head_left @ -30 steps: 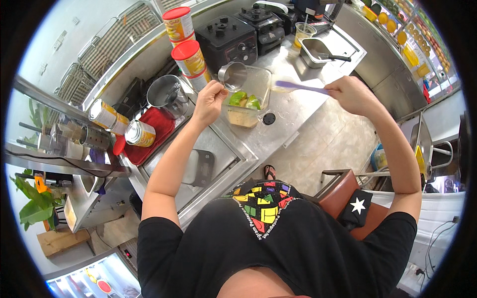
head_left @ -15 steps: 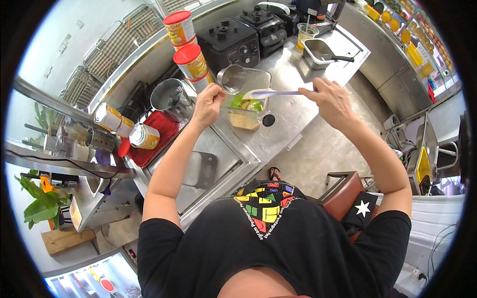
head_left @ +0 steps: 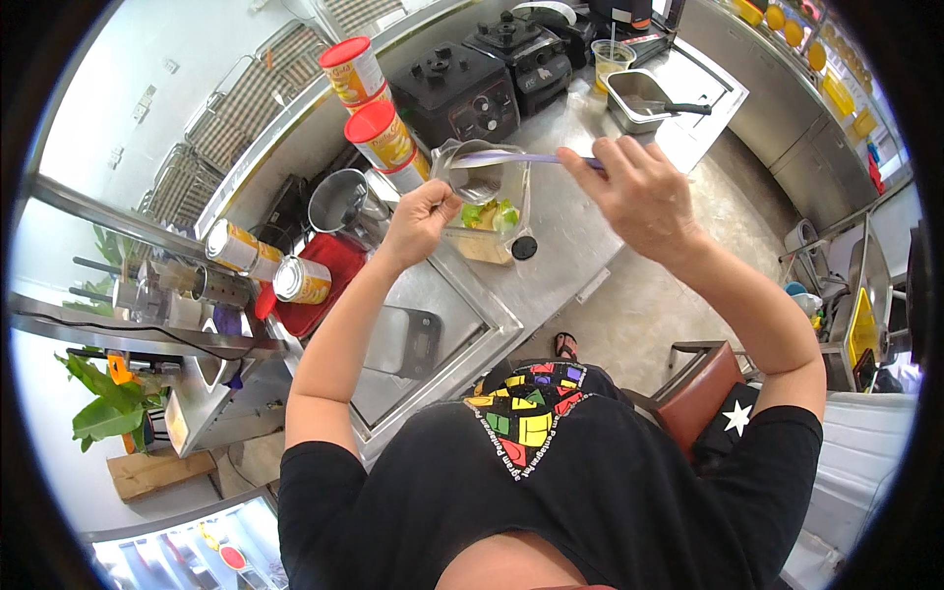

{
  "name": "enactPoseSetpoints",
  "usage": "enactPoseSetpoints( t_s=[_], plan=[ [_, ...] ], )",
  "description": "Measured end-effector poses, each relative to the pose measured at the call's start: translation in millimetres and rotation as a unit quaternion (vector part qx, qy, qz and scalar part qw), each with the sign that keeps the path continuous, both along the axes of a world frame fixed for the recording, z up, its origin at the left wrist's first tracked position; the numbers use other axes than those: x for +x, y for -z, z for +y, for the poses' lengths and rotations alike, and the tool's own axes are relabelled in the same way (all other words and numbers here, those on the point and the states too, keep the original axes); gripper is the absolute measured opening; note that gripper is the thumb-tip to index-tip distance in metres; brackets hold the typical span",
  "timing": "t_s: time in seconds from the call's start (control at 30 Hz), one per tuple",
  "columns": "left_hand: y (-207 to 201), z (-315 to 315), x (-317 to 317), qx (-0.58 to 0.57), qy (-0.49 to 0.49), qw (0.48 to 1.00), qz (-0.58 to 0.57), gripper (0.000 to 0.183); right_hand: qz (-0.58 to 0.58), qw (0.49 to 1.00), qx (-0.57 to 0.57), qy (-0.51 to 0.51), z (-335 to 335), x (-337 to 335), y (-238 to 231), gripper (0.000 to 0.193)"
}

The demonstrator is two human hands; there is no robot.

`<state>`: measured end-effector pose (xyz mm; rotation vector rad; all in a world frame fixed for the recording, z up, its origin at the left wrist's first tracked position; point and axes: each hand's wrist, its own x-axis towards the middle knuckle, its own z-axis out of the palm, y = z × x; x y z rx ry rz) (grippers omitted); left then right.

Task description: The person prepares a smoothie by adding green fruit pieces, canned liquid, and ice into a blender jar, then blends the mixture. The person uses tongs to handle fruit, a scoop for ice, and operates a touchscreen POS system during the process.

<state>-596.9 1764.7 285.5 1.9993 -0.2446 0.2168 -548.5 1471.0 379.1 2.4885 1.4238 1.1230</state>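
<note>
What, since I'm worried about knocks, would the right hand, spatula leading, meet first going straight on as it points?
Probably the cup: the spatula in the right hand points left and overlaps it in view, but depth is unclear.

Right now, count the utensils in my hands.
2: a metal cup in the left hand, and a purple-handled spatula in the right hand, its head overlapping the cup in this view. Closed fingers could hide something small.
</note>
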Motion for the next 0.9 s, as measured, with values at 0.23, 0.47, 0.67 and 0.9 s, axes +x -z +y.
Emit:
enactPoseSetpoints(
  t_s=[0.23,0.47,0.67,0.9],
  plan=[
    [-35.0,-14.6,-6.7,0.098,-0.050,0.978,-0.179,0.013,0.170,0.983,0.053,0.049,1.8,-3.3,31.7,0.042],
    [-22.4,-26.8,7.3,0.135,-0.033,0.975,-0.171,0.009,0.645,0.705,0.293,-0.037,3.6,-17.1,88.1,0.035],
    [-5.0,-11.0,2.6,0.216,-0.020,0.963,-0.161,0.012,0.867,0.303,0.388,-0.082,6.4,-28.0,92.1,0.038],
    [-0.2,5.4,-9.7,0.267,-0.036,0.948,-0.166,0.012,0.864,0.308,0.390,-0.078,-1.7,-29.4,98.6,0.042]
  ],
)
